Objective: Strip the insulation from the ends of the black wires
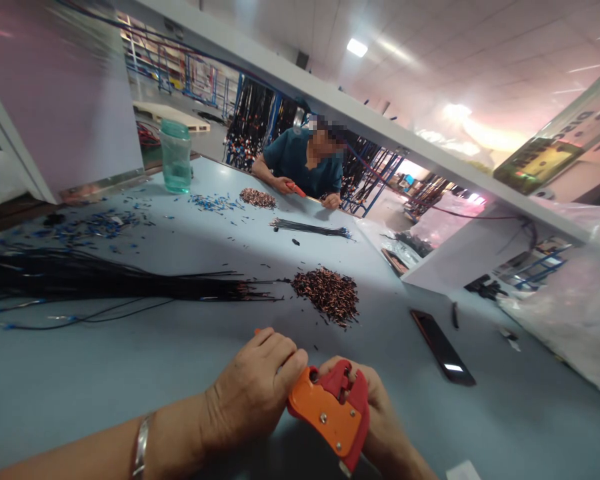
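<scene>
Orange wire stripper [325,417]: likely rigid; we grip its handle end, left hand [250,383] closed, right hand [379,408] clasping its head.

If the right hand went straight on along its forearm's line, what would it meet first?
Probably the loose heap of short black-and-copper pieces on the flat grey-blue tabletop, though depth is unclear: the right hand could pass above it.
</scene>
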Action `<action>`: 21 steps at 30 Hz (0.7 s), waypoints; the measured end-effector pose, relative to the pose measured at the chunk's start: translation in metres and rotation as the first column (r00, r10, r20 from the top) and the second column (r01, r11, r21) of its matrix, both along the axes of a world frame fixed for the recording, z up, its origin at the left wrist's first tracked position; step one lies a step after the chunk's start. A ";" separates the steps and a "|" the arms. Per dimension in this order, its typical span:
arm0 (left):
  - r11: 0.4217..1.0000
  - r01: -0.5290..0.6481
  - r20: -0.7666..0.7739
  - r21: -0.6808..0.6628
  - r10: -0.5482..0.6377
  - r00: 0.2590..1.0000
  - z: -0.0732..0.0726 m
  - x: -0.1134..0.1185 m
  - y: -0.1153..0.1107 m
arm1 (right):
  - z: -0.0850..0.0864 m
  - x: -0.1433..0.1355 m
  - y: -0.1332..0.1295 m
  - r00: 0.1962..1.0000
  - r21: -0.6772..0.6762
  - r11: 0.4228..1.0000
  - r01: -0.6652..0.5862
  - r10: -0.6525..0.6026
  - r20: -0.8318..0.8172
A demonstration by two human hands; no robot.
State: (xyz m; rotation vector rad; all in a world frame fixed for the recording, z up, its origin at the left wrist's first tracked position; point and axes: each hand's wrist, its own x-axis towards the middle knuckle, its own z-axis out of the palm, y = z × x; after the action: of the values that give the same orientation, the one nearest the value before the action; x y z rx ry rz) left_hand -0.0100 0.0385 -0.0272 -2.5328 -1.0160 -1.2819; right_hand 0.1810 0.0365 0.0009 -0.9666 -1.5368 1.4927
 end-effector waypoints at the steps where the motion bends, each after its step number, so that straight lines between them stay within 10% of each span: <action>1: 1.000 0.000 -0.004 0.002 0.000 1.000 0.000 0.000 0.000 | -0.001 0.000 0.000 1.000 0.004 1.000 -0.001 0.001 0.000; 21: 0.998 0.002 -0.014 0.055 -0.002 1.000 0.003 -0.001 -0.002 | 0.004 -0.006 -0.003 0.995 -0.041 0.999 0.021 -0.017 0.103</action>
State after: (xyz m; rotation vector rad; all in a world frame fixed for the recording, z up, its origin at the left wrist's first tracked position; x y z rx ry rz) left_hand -0.0110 0.0360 -0.0240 -2.4990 -0.9617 -1.2728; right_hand 0.1747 0.0331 0.0052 -1.0941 -1.5690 1.4876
